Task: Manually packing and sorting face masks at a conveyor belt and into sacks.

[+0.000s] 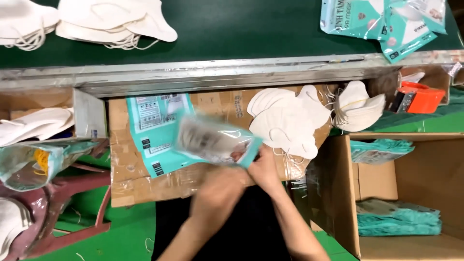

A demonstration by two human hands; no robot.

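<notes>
Head view, both hands' grip clenched on teal packet [215,141], left hand [217,193], right hand [265,169].

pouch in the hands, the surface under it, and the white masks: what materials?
Pouch: thin glossy plastic film, clear window, teal edge; it is blurred. Work surface: brown corrugated cardboard, taped, matte. White masks: soft matte fabric, likely nonwoven, with thin ear loops. Both the left hand and right hand grip the pouch.

I see both hands, left hand [217,191] and right hand [263,169], gripping a blurred teal packet [217,142] (loose white masks [287,123] at two o'clock).
</notes>
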